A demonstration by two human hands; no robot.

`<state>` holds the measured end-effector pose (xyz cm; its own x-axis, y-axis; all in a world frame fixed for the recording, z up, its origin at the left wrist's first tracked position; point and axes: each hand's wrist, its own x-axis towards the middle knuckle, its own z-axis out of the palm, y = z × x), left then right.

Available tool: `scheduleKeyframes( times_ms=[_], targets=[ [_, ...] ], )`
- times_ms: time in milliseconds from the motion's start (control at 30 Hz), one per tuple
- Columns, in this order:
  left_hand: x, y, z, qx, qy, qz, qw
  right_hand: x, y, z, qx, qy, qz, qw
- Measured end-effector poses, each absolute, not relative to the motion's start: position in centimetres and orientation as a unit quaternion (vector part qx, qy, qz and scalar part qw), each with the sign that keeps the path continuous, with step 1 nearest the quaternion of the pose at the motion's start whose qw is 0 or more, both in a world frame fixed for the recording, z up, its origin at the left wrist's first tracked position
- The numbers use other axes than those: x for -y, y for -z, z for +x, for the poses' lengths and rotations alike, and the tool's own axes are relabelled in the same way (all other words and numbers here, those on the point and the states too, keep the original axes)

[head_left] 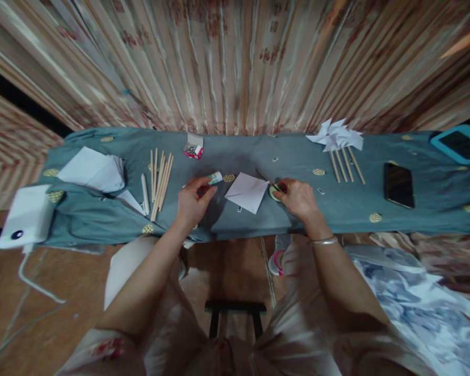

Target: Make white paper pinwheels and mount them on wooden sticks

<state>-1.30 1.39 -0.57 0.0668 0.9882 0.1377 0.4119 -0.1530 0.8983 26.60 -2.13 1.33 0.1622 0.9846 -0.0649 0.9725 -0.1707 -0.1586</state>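
Observation:
A square of white folded paper (247, 192) lies on the cloth between my hands, creased toward its right corner. My right hand (297, 199) is closed on a pair of scissors (271, 185), with the slim dark blades at the paper's right corner. Part of the handle is hidden by my fingers. To the left of the paper, my left hand (194, 201) has its thumb and index finger bent around the end of a small white-and-green tube (215, 178). The tube's other end points right.
On the left are stacked white paper (88, 169), a white stick (144, 194), wooden sticks (162, 180) and a white device (27, 216). An open box of pins (194, 146) stands behind. Paper pinwheels (337, 137), a phone (398, 184) and a blue-framed tablet (460, 144) lie right.

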Motion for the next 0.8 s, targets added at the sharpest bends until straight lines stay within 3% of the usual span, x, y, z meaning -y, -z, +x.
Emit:
scheduleKeyframes(
  times_ms=[133, 300, 500, 667, 800],
  targets=[
    [-2.4, 1.2, -3.7, -0.578, -0.397, 0.683, 0.204, 2.2, -1.1, 27.0, 0.646, -0.096, -0.755, 0.057],
    [-3.1, 2.9, -5.2, -0.585, -0.317, 0.721, 0.193, 2.4, -0.5, 27.5, 0.648, -0.088, -0.745, 0.127],
    [-2.9, 2.8, -5.2, -0.591, -0.294, 0.729, 0.181, 2.5, -0.1, 27.5, 0.625, -0.034, -0.727, 0.283],
    [-2.2, 1.8, -3.8, -0.575, -0.422, 0.617, 0.333, 3.2, -0.2, 25.4, 0.602, -0.098, -0.691, 0.388],
    [-0.4, 0.6, -1.5, -0.481, -0.45, 0.482, 0.577, 3.8, 0.7, 22.0, 0.557, -0.323, -0.606, 0.467]
  ],
)
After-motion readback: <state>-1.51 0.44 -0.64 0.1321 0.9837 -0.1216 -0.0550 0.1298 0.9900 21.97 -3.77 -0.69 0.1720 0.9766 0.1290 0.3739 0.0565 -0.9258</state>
